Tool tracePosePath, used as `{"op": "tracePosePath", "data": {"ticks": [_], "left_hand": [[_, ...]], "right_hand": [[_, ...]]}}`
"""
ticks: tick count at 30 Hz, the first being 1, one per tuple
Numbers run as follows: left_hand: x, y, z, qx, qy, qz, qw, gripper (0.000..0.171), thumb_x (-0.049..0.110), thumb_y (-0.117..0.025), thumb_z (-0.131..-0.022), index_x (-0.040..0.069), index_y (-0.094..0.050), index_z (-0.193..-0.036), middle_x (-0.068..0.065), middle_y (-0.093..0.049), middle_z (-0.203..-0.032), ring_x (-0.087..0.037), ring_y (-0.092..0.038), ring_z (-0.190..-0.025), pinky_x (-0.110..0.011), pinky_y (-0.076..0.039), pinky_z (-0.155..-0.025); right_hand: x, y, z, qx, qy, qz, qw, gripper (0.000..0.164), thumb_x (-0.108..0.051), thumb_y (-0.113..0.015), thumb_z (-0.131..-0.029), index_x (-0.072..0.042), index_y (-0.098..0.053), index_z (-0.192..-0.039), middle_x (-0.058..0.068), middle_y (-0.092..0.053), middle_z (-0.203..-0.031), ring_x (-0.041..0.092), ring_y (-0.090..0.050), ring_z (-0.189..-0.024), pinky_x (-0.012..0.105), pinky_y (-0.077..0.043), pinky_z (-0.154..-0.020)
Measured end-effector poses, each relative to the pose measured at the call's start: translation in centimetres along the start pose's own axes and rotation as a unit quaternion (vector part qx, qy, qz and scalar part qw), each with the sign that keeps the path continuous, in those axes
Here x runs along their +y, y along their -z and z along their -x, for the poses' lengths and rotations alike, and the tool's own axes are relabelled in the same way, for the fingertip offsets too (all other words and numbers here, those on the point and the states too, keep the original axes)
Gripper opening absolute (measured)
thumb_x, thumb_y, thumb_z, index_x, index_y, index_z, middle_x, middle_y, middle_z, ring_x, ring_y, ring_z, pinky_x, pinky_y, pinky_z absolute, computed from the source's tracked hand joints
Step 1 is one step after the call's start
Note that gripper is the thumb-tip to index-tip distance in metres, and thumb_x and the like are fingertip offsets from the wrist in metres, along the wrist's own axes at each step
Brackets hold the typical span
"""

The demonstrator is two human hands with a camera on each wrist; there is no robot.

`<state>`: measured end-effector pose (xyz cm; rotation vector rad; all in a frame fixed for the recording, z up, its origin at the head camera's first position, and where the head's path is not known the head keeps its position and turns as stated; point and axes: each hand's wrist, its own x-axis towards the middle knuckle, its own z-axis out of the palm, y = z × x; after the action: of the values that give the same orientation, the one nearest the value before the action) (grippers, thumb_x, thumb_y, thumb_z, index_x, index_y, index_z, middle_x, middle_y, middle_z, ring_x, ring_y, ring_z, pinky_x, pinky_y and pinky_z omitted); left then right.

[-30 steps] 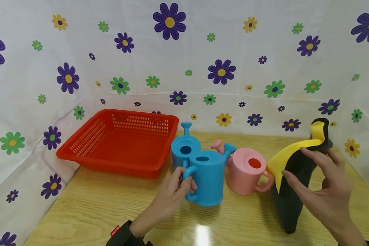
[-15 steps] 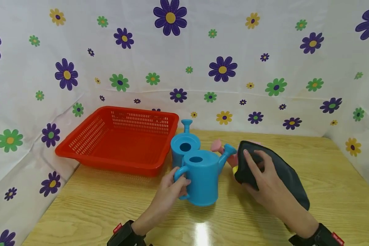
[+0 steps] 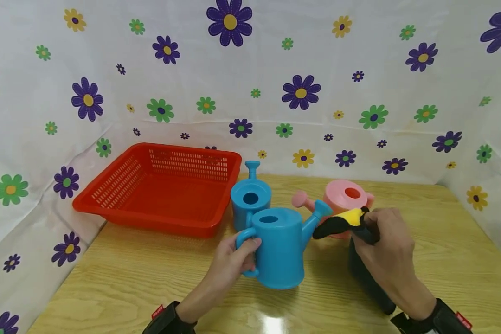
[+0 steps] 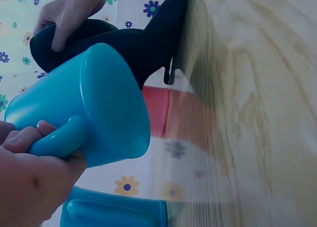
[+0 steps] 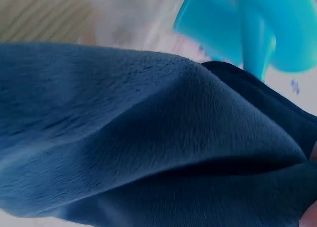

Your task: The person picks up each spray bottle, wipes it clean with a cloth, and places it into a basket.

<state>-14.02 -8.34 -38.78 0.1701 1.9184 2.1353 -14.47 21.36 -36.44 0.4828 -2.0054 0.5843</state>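
Observation:
My left hand point(image 3: 236, 260) grips the handle of a blue watering can point(image 3: 279, 250). The can's underside faces the left wrist view, held off the table. With bent fingers, my right hand point(image 3: 390, 255) holds the top of a dark suede high-heeled boot point(image 3: 365, 273) with yellow lining. The boot's toe and thin heel point(image 4: 169, 74) point toward the table in the left wrist view. Its dark fabric point(image 5: 148, 118) fills most of the right wrist view. A pink watering can point(image 3: 344, 195) stands behind the boot, partly covered by it. Another blue watering can point(image 3: 250, 195) stands behind the held one.
A red slotted plastic basket point(image 3: 179, 227) sits at the left on the wooden table point(image 3: 150, 283). A white cloth with printed flowers point(image 3: 267, 60) hangs behind and along the sides.
My right hand has turned the boot and shifted its grip near the top. The pink can has been pushed back. The held blue can has moved slightly.

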Motion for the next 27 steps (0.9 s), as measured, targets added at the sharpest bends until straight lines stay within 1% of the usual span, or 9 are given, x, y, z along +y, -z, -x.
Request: {"op": "tracePosePath", "data": {"ticks": [5,8,11,13,15,17,20,25,27], "left_hand": [[-0.2,-0.8,0.2,-0.037,0.011,0.007,0.9992,0.033,0.027,-0.056,-0.105,0.011,-0.042,-0.079,0.004,-0.036,-0.060,-0.013,-0.040,-0.058,-0.026,-0.040,-0.069],[-0.4,-1.2,0.0,-0.032,0.022,0.027,0.9989,0.033,0.029,-0.057,-0.104,0.012,-0.041,-0.081,0.004,-0.034,-0.062,-0.013,-0.039,-0.059,-0.027,-0.042,-0.073],[-0.5,-1.1,-0.4,-0.012,0.029,0.050,0.9983,0.031,0.028,-0.056,-0.104,0.012,-0.040,-0.082,0.004,-0.033,-0.063,-0.013,-0.037,-0.059,-0.027,-0.044,-0.074],[-0.5,-1.1,-0.7,0.002,0.027,0.063,0.9976,0.031,0.026,-0.055,-0.104,0.012,-0.040,-0.082,0.004,-0.032,-0.062,-0.012,-0.036,-0.056,-0.026,-0.045,-0.072],[-0.5,-1.0,-0.9,0.005,0.025,0.075,0.9969,0.032,0.024,-0.055,-0.104,0.012,-0.039,-0.080,0.004,-0.031,-0.059,-0.011,-0.034,-0.052,-0.025,-0.045,-0.069],[-0.5,-1.0,-1.1,0.000,0.025,0.084,0.9962,0.034,0.024,-0.055,-0.104,0.012,-0.038,-0.078,0.005,-0.031,-0.057,-0.010,-0.033,-0.050,-0.024,-0.045,-0.067],[-0.3,-1.0,-1.1,-0.016,0.023,0.083,0.9961,0.034,0.026,-0.055,-0.104,0.012,-0.038,-0.078,0.006,-0.031,-0.057,-0.009,-0.033,-0.049,-0.024,-0.044,-0.068],[0.0,-0.5,-1.4,-0.036,0.018,0.062,0.9973,0.037,0.035,-0.045,-0.107,0.012,-0.038,-0.079,0.006,-0.031,-0.057,-0.009,-0.034,-0.050,-0.024,-0.042,-0.065],[0.0,-0.2,-1.6,-0.045,0.023,0.060,0.9970,0.039,0.037,-0.040,-0.109,0.012,-0.039,-0.078,0.006,-0.032,-0.057,-0.009,-0.035,-0.049,-0.023,-0.041,-0.063]], "right_hand": [[-3.6,-0.8,1.1,-0.069,0.024,-0.034,0.997,0.028,0.003,-0.074,-0.065,-0.002,-0.062,-0.090,0.011,-0.057,-0.093,0.023,-0.053,-0.089,0.022,-0.045,-0.083],[-5.1,-1.4,2.0,-0.116,0.057,-0.062,0.990,0.030,-0.001,-0.073,-0.066,-0.007,-0.066,-0.095,0.008,-0.059,-0.102,0.024,-0.054,-0.099,0.029,-0.047,-0.089],[-5.9,-1.7,3.0,-0.150,0.067,-0.079,0.983,0.026,-0.017,-0.073,-0.082,-0.010,-0.070,-0.107,0.008,-0.062,-0.114,0.026,-0.056,-0.111,0.034,-0.048,-0.100],[-6.4,-2.0,3.7,-0.171,0.062,-0.076,0.980,0.037,-0.039,-0.065,-0.094,-0.012,-0.069,-0.120,0.010,-0.062,-0.122,0.031,-0.055,-0.122,0.043,-0.046,-0.105],[-6.8,-2.2,4.2,-0.184,0.063,-0.053,0.979,0.059,-0.060,-0.054,-0.097,-0.013,-0.065,-0.130,0.012,-0.059,-0.129,0.035,-0.052,-0.129,0.053,-0.048,-0.104],[-7.2,-2.6,4.6,-0.183,0.078,-0.024,0.980,0.070,-0.068,-0.047,-0.097,-0.012,-0.061,-0.137,0.016,-0.058,-0.133,0.038,-0.051,-0.132,0.061,-0.050,-0.098],[-7.3,-2.9,4.5,-0.177,0.109,-0.002,0.978,0.066,-0.062,-0.041,-0.101,-0.012,-0.058,-0.141,0.018,-0.057,-0.134,0.040,-0.053,-0.128,0.059,-0.055,-0.093],[-6.3,-2.2,3.1,-0.179,0.191,-0.020,0.965,0.047,-0.034,-0.031,-0.110,-0.010,-0.061,-0.138,0.010,-0.065,-0.131,0.030,-0.062,-0.113,0.043,-0.061,-0.086],[-5.7,-1.8,2.4,-0.177,0.214,-0.033,0.960,0.046,-0.028,-0.029,-0.111,-0.007,-0.063,-0.135,0.008,-0.068,-0.130,0.026,-0.064,-0.110,0.035,-0.058,-0.091]]}}
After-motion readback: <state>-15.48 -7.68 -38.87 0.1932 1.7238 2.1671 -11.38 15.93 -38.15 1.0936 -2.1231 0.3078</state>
